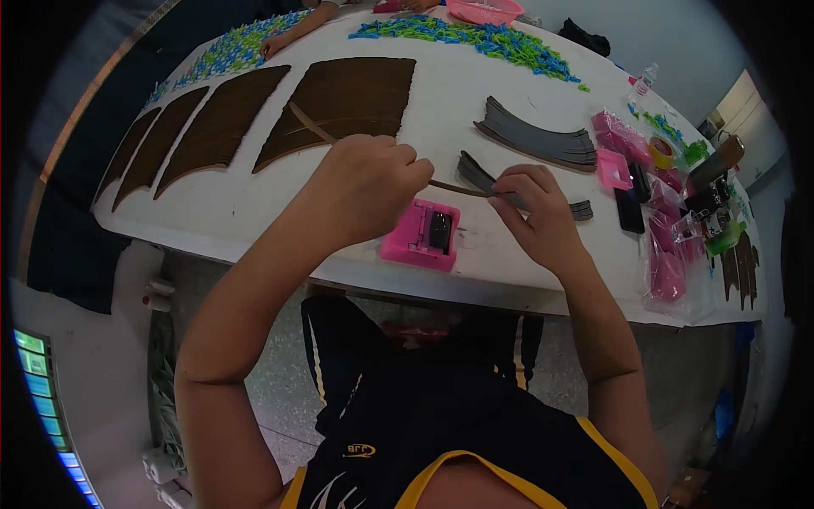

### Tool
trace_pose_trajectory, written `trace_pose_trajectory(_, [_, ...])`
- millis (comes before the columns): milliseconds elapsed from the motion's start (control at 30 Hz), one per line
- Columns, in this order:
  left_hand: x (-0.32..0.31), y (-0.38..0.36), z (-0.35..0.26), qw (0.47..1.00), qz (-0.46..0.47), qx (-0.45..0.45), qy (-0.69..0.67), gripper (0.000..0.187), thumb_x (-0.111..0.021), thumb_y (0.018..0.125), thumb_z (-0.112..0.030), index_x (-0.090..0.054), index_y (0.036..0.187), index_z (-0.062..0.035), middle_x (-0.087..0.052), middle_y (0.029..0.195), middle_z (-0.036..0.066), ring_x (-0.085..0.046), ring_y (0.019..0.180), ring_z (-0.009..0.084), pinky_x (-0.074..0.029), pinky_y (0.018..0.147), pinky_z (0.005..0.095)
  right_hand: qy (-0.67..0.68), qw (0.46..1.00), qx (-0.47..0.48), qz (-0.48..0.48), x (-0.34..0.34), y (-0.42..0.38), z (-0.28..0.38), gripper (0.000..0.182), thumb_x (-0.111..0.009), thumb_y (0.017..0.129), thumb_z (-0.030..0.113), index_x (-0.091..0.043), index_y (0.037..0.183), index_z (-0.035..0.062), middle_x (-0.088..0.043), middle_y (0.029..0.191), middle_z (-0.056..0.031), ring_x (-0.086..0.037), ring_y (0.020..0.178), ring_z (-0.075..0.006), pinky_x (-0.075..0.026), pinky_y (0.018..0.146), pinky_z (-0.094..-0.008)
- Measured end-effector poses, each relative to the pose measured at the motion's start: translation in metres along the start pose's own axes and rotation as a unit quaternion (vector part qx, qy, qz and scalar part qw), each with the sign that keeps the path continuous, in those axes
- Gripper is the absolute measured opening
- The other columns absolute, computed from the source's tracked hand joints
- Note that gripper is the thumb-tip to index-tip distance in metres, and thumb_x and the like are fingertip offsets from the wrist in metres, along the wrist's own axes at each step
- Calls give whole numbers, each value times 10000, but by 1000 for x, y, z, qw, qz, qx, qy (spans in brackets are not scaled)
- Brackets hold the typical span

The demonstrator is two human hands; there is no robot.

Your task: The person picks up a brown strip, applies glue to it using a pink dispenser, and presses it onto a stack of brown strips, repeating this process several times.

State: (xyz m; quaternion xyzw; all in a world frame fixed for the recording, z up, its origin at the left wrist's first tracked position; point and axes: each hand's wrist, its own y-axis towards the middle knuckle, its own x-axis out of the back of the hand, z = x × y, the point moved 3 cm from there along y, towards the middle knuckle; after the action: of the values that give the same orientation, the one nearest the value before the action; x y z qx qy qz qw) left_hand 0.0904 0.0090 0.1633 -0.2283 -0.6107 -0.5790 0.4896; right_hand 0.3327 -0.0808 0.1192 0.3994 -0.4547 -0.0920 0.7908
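My left hand (369, 182) is closed in a fist around a thin brown strip (458, 187), whose other part sticks out to the left over the dark brown sheet. The fingers of my right hand (534, 208) pinch the strip's right end, so it spans the gap between both hands. Below the strip, near the table's front edge, sits a pink device (398, 246) with a black part. Partly behind my right hand lies a small bundle of grey strips (475, 173). A larger stack of grey strips (536, 140) rests farther back.
Several dark brown sheets of strips (225, 123) cover the table's left side. Blue and green pieces (483, 41) are heaped at the back, near a pink basket (485, 10). Another person's hand (274, 45) reaches in there. Pink packages (666, 271), tape (660, 153) and a black phone (628, 210) crowd the right.
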Motion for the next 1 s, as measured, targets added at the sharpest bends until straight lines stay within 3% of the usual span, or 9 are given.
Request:
trace_pose_trajectory(33, [3,-1,2,1000,0,0,-1,110,-725,848,-58,-628,798,-47,-628,751,88,-680,760,297,-539,671,439,0,1000,0,1,0,-4,-2,99,-789,935,37,-718,1002,21,-706,1020,-119,-696,837,-319,-569,733,-397])
trace_pose_trajectory(100, [7,-3,6,1000,5,-4,17,118,-729,849,-59,-626,793,-48,-622,745,89,-680,759,298,-537,674,436,81,990,-97,62,-5,-13,-10,87,-789,932,30,-725,990,19,-718,949,-116,-700,834,-298,-569,720,-389])
trace_pose_trajectory(200, [8,-4,6,1000,17,2,26,129,-736,851,-64,-623,791,-50,-621,750,85,-681,763,299,-537,684,430,77,990,-97,65,-8,-14,-5,73,-784,932,20,-726,977,17,-713,885,-106,-701,828,-281,-568,705,-382])
trace_pose_trajectory(433, [-7,10,-11,999,34,-32,20,78,-740,828,-95,-667,815,-72,-649,809,62,-697,818,266,-552,711,404,121,988,-73,64,-30,-1,6,87,-769,936,7,-728,1010,28,-711,899,-98,-702,797,-265,-577,699,-377])
trace_pose_trajectory(733, [-7,16,-15,993,97,-58,43,7,-726,848,-111,-725,843,-106,-674,837,27,-695,895,224,-542,802,367,152,968,-100,172,-56,-1,-1,137,-781,941,68,-709,1057,52,-724,901,-96,-713,761,-263,-600,708,-366])
trace_pose_trajectory(1000, [-9,25,-18,986,126,-85,67,93,-745,887,-189,-809,823,-206,-710,801,-18,-670,941,179,-513,865,345,173,963,-111,174,-71,-3,-3,177,-803,907,66,-684,1038,62,-750,906,-103,-734,784,-286,-584,691,-392])
